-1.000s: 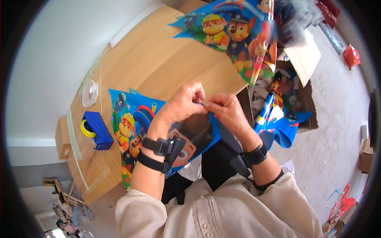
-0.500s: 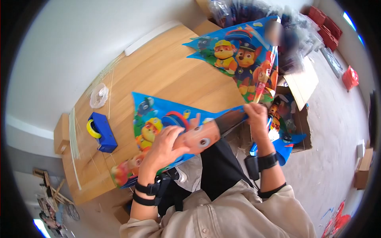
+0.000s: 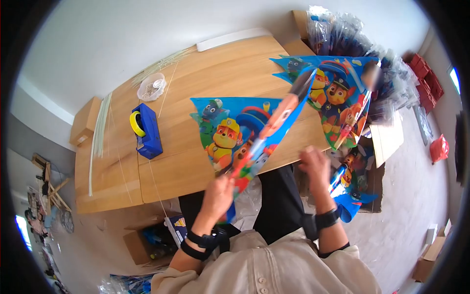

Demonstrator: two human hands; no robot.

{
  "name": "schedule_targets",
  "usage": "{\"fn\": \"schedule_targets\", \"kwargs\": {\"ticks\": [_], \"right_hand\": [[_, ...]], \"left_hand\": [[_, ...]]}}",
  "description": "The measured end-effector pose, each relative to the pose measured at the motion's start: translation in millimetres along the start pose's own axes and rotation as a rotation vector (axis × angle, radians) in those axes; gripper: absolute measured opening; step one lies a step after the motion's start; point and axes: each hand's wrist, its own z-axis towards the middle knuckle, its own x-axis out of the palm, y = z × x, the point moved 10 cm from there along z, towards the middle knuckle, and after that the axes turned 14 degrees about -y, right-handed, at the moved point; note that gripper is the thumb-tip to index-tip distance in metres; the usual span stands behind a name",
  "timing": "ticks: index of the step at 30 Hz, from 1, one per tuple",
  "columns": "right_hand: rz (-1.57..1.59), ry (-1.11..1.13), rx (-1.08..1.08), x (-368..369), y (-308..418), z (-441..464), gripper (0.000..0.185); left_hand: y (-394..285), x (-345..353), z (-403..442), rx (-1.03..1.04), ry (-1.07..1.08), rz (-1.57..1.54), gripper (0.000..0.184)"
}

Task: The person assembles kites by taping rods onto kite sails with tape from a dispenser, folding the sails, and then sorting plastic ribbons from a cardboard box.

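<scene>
A blue kite (image 3: 226, 137) printed with cartoon dogs lies partly over the table's front edge, its right side folded up in a raised crease. My left hand (image 3: 219, 196) is closed around the lower end of that fold. Apart from the kite, my right hand (image 3: 316, 169) hovers by the table edge with loosely bent fingers, somewhat blurred; nothing shows in it. Farther right, a second blue kite (image 3: 338, 93) with the same print lies spread at the table's right end, close to my right hand.
On the wooden table (image 3: 215, 63) are a blue tape dispenser (image 3: 150, 132) with yellow tape, a clear plastic bowl (image 3: 152, 87) and thin pale sticks (image 3: 100, 132). A carton (image 3: 374, 181) holding more printed sheets stands below at right. Plastic-wrapped bundles (image 3: 342, 34) stand behind.
My right hand has let go of the near kite and moved slightly down. My left hand has shifted right and down, holding the fold, which now points up and right. The view has turned.
</scene>
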Motion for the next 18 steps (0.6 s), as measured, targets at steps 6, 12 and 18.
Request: {"fn": "schedule_targets", "kwargs": {"ticks": [6,12,18], "right_hand": [[0.459,0.389,0.399,85,-35,-57,0.035],[0.265,0.178,0.343,42,-75,-4,0.026],[-0.036,-0.009,0.232,22,-43,-21,0.084]], "left_hand": [[-82,34,-23,0.353,0.333,-0.462,0.025],[-1,9,31,0.265,-0.176,-0.173,0.022],[93,-32,95,0.262,-0.587,0.190,0.046]]}}
